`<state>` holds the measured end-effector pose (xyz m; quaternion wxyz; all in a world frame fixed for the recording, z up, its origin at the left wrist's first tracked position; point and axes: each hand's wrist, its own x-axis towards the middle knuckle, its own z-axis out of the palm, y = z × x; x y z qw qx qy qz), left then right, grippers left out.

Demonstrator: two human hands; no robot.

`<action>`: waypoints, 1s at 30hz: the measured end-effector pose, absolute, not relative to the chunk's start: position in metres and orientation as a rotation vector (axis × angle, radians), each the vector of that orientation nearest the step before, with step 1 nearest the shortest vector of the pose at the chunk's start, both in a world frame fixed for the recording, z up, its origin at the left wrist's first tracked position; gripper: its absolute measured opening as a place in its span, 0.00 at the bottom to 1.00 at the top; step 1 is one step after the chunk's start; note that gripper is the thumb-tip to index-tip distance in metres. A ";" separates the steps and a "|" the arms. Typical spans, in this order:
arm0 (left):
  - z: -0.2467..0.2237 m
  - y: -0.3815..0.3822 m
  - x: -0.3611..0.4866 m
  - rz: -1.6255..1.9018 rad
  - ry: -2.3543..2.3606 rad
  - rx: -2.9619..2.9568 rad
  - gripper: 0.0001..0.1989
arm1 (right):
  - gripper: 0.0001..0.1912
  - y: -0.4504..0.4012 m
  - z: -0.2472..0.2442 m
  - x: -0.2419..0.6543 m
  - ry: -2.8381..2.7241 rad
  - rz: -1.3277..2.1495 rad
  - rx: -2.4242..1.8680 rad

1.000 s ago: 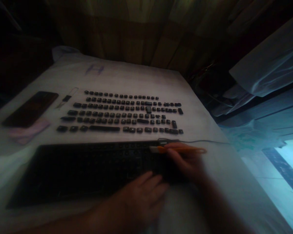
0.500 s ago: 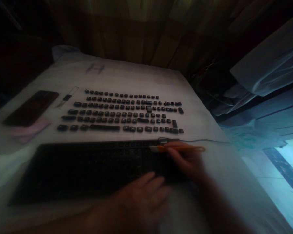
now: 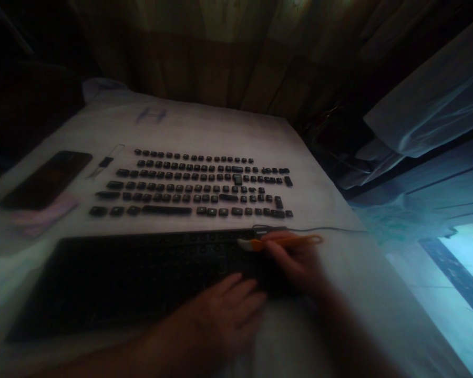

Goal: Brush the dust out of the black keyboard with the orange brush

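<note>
In the head view, the brush (image 3: 295,241) could knock the loose keys (image 3: 166,210) just beyond if the right hand (image 3: 297,265) swung too far forward. Its fingers pinch the handle above the keyboard (image 3: 122,283), bristles pointing left; contact is hard to tell in this blur. The left hand (image 3: 220,312), fingers slightly spread, overlaps the keyboard's near edge.

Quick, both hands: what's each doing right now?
Left hand: holding nothing visible, resting at the black plastic keyboard.
Right hand: closed on the orange-handled brush.
</note>
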<state>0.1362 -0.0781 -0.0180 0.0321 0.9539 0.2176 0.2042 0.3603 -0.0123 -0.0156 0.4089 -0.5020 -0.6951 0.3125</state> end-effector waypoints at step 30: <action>-0.018 -0.076 0.136 0.667 0.667 2.979 0.12 | 0.07 -0.012 -0.018 0.361 -1.854 0.674 -1.172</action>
